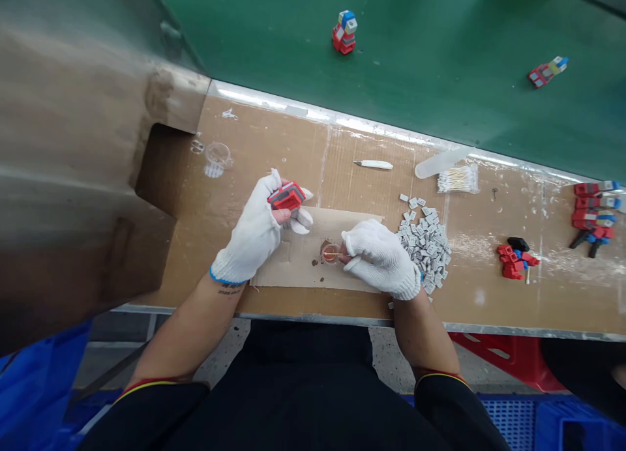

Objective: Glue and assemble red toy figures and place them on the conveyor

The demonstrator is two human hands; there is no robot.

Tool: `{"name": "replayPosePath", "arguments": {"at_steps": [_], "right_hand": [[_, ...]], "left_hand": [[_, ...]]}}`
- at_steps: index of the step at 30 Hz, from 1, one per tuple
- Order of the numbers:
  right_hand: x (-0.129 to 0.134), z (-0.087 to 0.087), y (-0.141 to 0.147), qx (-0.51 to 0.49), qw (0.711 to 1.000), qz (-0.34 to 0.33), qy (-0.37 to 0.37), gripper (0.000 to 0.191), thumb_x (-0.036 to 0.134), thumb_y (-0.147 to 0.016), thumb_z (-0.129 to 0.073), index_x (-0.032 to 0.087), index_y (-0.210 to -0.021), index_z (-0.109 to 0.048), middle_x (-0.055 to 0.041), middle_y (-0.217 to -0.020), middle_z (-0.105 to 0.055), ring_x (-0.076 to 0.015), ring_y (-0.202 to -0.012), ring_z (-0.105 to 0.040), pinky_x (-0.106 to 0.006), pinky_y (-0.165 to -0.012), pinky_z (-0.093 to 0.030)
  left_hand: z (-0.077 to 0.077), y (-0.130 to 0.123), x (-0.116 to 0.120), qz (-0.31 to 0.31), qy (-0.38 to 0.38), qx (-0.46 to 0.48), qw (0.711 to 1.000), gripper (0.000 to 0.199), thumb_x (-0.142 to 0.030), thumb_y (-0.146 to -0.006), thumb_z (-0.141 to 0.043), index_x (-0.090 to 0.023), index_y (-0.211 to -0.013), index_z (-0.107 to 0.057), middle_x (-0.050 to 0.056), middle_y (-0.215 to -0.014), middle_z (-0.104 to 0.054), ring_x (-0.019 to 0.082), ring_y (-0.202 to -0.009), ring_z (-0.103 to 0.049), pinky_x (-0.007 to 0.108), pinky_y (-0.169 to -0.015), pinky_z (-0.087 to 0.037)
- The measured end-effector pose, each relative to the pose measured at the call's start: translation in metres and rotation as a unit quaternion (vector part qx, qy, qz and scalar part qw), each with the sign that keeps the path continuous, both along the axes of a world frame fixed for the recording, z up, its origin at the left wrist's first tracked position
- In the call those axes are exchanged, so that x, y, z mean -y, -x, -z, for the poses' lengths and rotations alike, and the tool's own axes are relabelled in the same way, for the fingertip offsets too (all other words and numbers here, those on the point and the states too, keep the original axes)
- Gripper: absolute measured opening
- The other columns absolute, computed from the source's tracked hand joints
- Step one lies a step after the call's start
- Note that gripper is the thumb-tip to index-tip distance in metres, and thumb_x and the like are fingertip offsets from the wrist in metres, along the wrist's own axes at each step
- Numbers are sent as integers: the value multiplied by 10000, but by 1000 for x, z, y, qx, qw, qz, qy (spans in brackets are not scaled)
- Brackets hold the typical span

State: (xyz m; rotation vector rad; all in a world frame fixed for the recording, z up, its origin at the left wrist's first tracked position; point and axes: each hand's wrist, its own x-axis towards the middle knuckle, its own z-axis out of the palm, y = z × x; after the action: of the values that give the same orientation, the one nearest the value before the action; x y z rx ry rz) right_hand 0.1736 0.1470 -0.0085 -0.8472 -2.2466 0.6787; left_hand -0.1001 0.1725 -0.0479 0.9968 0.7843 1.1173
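My left hand point(264, 223), in a white glove with bare fingertips showing, is closed around a red and grey plastic toy part point(287, 197). My right hand point(376, 255), gloved the same way, pinches a thin pale stick point(334, 254) that looks like a cotton swab. The stick's far end is over or in a small round clear cup point(330, 261) with something orange-brown inside. Below the cup lies a flat cardboard piece point(303, 268) with brown stains. Just right of my right hand, a pile of small grey plastic pieces point(425, 242) spreads out, partly covered by the glove.
Behind are a white-handled pen-like tool point(374, 165), a bag of cotton swabs point(458, 178) and a clear lid-like dish point(218, 154). Red toy parts point(513, 262) and toy figures point(594, 210) sit right. Further figures stand on the green surface point(440, 66). A metal housing point(88, 145) bounds the left.
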Motion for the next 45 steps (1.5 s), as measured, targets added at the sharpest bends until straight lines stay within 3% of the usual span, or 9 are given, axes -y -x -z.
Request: {"name": "replayPosePath", "arguments": {"at_steps": [9,13,16,18,21,25,30,34,45], "right_hand": [[0,-7,-8,-11,1000,-3,23,302,262,-1155,-701,274,-857,-653,20,-760,-715,-175,-708,-635,-359,-756,-534],[7,-14,-17,-106,990,87,27,320,301,-1106,-819,285,-814,-690,6,-759,-750,-198,-695,-716,-380,-661,-604],[16,-15,-17,-218,962,161,11,298,320,-1060,-886,298,-808,-727,3,-737,-769,-206,-604,-722,-378,-528,-597],[22,-15,-12,-252,951,180,-9,249,324,-1052,-893,307,-847,-753,6,-740,-780,-203,-573,-721,-373,-504,-608],[26,-18,-2,-238,954,180,-40,246,302,-1065,-868,310,-847,-754,32,-687,-746,-185,-515,-692,-370,-515,-629],[27,-21,4,-201,964,171,-14,308,308,-1065,-880,309,-789,-744,47,-658,-721,-175,-521,-692,-363,-555,-645],[29,-13,4,-196,966,158,60,311,350,-1048,-919,295,-781,-769,24,-736,-761,-168,-577,-689,-345,-544,-616],[29,-10,5,-181,967,142,110,329,408,-1048,-918,285,-779,-774,7,-759,-772,-172,-592,-696,-359,-581,-650],[26,-10,4,-144,980,118,71,362,356,-1048,-906,303,-751,-705,38,-695,-731,-175,-559,-666,-385,-632,-654]], "left_hand": [[-11,-7,12,-49,-54,-143,987,405,-184,-983,-835,-208,-1367,-709,133,-1375,-876,243,-1019,-910,384,-809,-828],[-8,-11,19,-88,-153,-192,965,473,-195,-921,-866,-219,-1373,-728,104,-1305,-924,284,-1020,-933,454,-872,-841],[-12,-15,23,-95,-222,-249,938,331,-246,-928,-931,-234,-1229,-793,84,-1303,-940,327,-1077,-942,491,-978,-834],[-17,-17,25,-85,-261,-275,921,215,-266,-953,-945,-241,-1131,-828,53,-1223,-954,309,-1005,-942,470,-943,-836],[-17,-20,27,-49,-298,-283,910,138,-377,-1047,-898,-260,-1092,-840,10,-1097,-948,249,-835,-905,447,-788,-821],[-2,-19,32,-36,-300,-302,904,250,-532,-1033,-898,-308,-1109,-820,46,-1176,-949,309,-890,-922,523,-740,-808],[2,-15,33,-28,-325,-314,892,269,-448,-970,-975,-347,-1157,-809,30,-1238,-948,329,-979,-937,529,-783,-808],[-7,-12,31,-21,-350,-337,874,243,-454,-973,-977,-355,-1136,-827,1,-1143,-947,283,-872,-918,456,-717,-778],[-10,-8,25,36,-356,-340,869,185,-452,-1020,-949,-352,-1094,-811,-16,-890,-860,247,-832,-853,391,-777,-717]]}}
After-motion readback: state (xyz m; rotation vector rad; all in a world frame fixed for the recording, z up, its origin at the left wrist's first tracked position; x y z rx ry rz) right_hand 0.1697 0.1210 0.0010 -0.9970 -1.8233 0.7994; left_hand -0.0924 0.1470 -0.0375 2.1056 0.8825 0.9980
